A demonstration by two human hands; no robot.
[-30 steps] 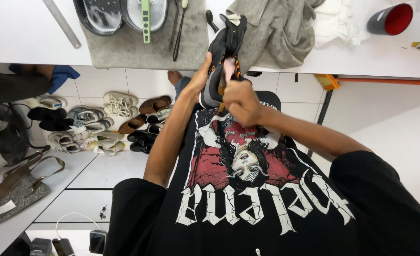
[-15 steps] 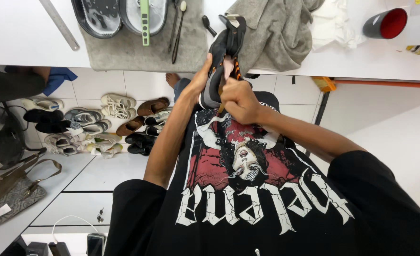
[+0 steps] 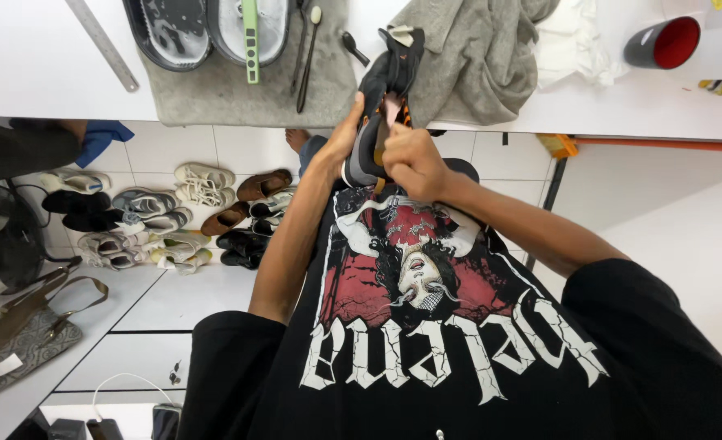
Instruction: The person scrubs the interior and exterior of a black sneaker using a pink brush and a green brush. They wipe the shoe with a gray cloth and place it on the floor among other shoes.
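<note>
Partly hidden: black shoe (image 3: 381,90) behind right hand (image 3: 410,163).

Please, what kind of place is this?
Probably a shoe cleaning or repair workshop: many shoes lined on the floor, brushes on a grey mat, and a black sneaker held in both hands.

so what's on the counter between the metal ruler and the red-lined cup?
Head view: a grey mat with two soles and thin tools, the upheld black shoe, then a grey cloth and white rag.
</note>
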